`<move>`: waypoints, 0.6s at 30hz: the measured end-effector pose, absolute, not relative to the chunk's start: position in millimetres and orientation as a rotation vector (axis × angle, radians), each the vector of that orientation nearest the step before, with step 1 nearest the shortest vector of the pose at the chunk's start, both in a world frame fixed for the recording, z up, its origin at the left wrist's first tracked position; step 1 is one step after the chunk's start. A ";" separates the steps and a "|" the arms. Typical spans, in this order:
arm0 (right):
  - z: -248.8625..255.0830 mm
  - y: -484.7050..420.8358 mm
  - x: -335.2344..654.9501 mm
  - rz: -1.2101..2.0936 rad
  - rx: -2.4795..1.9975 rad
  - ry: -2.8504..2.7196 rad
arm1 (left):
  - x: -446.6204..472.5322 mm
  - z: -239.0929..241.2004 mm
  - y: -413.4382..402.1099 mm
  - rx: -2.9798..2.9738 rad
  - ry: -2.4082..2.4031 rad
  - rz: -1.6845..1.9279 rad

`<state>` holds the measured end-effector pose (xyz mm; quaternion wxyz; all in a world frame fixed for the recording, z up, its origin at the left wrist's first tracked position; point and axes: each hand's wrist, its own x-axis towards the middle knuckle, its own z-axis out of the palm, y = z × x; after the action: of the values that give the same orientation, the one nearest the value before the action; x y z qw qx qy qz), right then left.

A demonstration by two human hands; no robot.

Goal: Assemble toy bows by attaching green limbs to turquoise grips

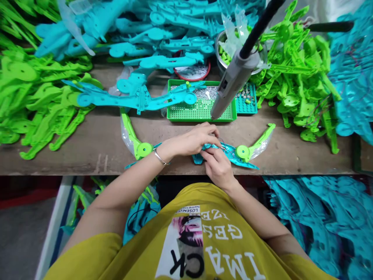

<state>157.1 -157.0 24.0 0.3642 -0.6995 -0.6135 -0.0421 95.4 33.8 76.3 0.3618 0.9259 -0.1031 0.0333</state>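
A blue plastic shell [231, 154] lies near the front edge of the workbench, with a green curved arm [145, 149] at its left end and another green arm [244, 152] at its right. Together they look like a toy bow. My left hand [196, 139] reaches over the shell's middle, fingers bent down and closed; what they pinch is hidden. Just below it, my right hand [219, 166] has its thumb and fingers closed at the shell, close to thin wires [223, 147]. The fingertips of both hands nearly meet.
An electric screwdriver [233, 79] hangs above a green tray [201, 116] of screws. Beyond lie a blue shell [116, 99], a teal tray [247, 109] and a metal bowl [220, 64]. Piles of green parts [294, 74] and blue parts [175, 23] surround the bench.
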 end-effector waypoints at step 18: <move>38.3 -163.8 169.1 0.095 -1.759 -1.224 | 76.3 45.0 28.2 2.480 -0.177 0.224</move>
<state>169.1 -163.8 38.3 0.4780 -0.7202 -0.5013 0.0389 76.3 28.2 45.0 0.3171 0.9422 -0.0674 0.0851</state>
